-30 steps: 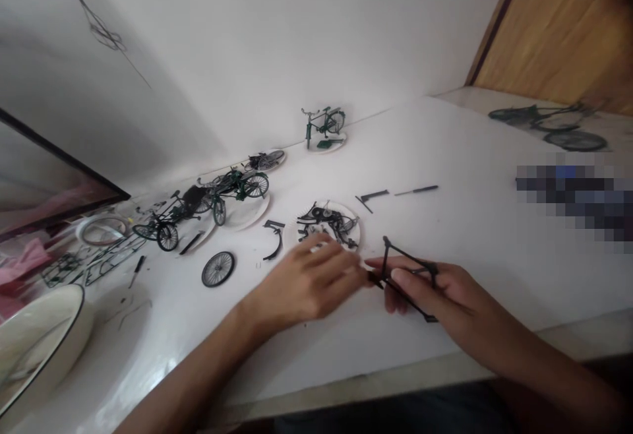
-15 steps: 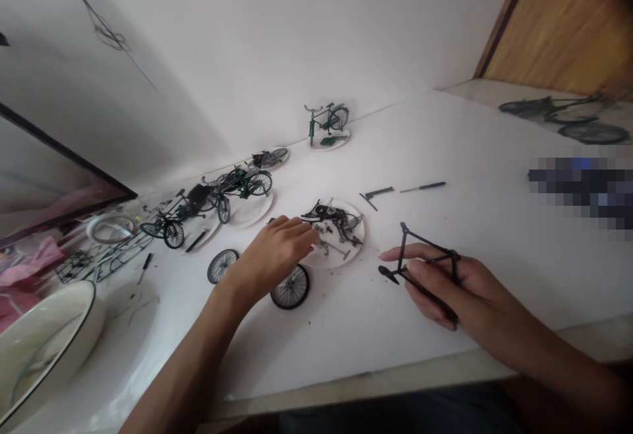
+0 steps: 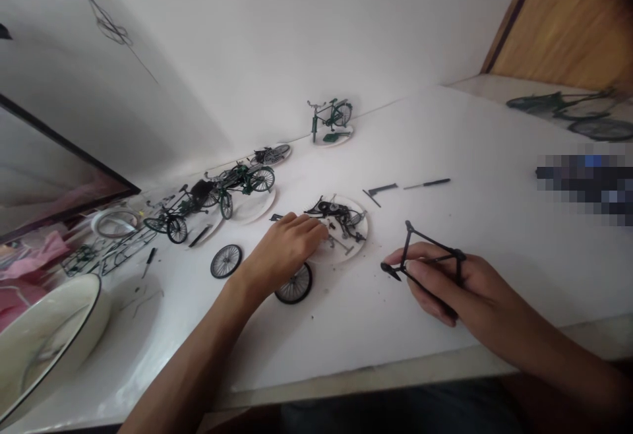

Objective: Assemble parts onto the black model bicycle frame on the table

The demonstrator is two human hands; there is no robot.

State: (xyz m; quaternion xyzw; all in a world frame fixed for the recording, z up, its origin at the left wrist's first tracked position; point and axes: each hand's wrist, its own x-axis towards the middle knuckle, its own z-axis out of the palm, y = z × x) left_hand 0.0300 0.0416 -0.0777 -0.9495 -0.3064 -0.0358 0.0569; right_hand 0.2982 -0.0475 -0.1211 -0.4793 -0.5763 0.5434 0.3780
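My right hand (image 3: 452, 289) grips a small black triangular model bicycle frame (image 3: 426, 257) just above the white table. My left hand (image 3: 287, 249) reaches over the edge of a white plate (image 3: 357, 244) that holds several small black and metal bicycle parts (image 3: 336, 213). Its fingertips are curled together at the plate's left side; whether they pinch a part is hidden. A loose black spoked wheel (image 3: 295, 284) lies on the table right under that hand, and a second wheel (image 3: 226, 260) lies further left.
Several green and black model bicycles (image 3: 242, 180) stand on plates along the wall, one (image 3: 330, 117) further back. A black screwdriver (image 3: 428, 184) and a small black tool (image 3: 380, 190) lie beyond the parts plate. A large white bowl (image 3: 44, 341) sits at the near left.
My left hand left the frame and moved left to the parts plate, uncovering the loose wheel beneath it. My right hand shifted slightly right, still holding the frame.
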